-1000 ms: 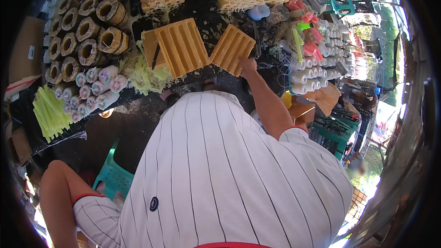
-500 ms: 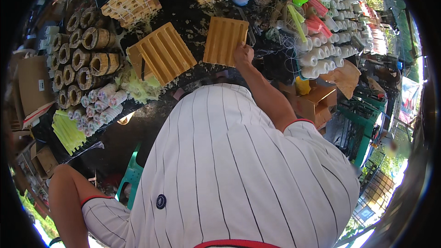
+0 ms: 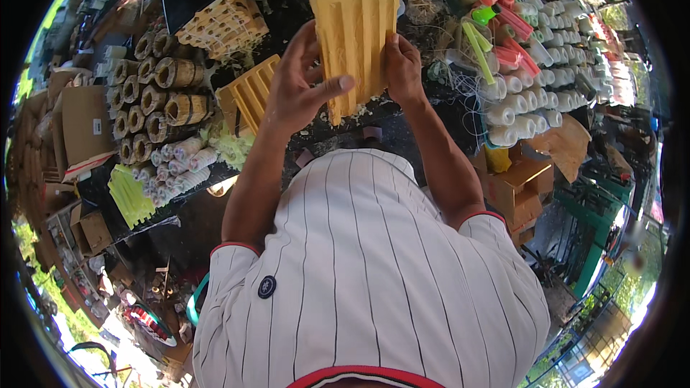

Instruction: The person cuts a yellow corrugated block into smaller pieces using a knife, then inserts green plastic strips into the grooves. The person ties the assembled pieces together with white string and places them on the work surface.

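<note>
A yellow board with parallel grooves [image 3: 356, 43] is raised off the dark table, tilted up in front of me. My right hand [image 3: 404, 68] grips its right edge, with the thumb on the front. On the other side, my left hand [image 3: 298, 86] has its fingers along the board's left edge and its thumb across the grooved front; its fingertips are partly hidden. Another yellow grooved board [image 3: 251, 97] lies to the left, partly covered by my left hand and forearm.
Stacks of perforated yellow blocks [image 3: 223, 25] stand at the back. Ring-shaped bundles [image 3: 176, 72] and white rolls [image 3: 176, 165] are piled at left, beside light-green strips [image 3: 129, 194]. Rows of white spools [image 3: 514, 108] and red tubes [image 3: 514, 29] lie at right, above a cardboard box [image 3: 514, 179].
My right hand has lifted the grooved board from the table and tilted it up. My left hand has come up from my side to the board's left edge.
</note>
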Motion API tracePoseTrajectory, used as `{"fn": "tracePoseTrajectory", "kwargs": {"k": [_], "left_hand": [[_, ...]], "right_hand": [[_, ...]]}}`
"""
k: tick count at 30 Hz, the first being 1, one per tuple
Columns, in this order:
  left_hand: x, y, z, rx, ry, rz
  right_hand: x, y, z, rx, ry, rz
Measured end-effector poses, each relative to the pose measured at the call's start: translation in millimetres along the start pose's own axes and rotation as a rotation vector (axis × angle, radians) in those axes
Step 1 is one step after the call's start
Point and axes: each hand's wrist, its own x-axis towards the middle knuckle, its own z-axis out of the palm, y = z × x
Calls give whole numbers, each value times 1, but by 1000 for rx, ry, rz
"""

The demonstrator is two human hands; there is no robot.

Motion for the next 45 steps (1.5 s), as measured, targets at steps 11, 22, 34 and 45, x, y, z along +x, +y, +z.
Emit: {"fn": "tracePoseTrajectory", "kwargs": {"k": [11, 22, 34, 45], "left_hand": [[15, -36, -1, -289, 413, 338], [0, -16, 0, -193, 517, 426], [-1, -22, -15, -57, 517, 423], [-2, -25, -50, 761, 548, 587]], "right_hand": [[-72, -61, 66, -499, -176, -367], [-68, -45, 95, -256, -106, -343], [-62, -25, 111, -94, -98, -231], [-40, -51, 83, -969, -86, -884]]}}
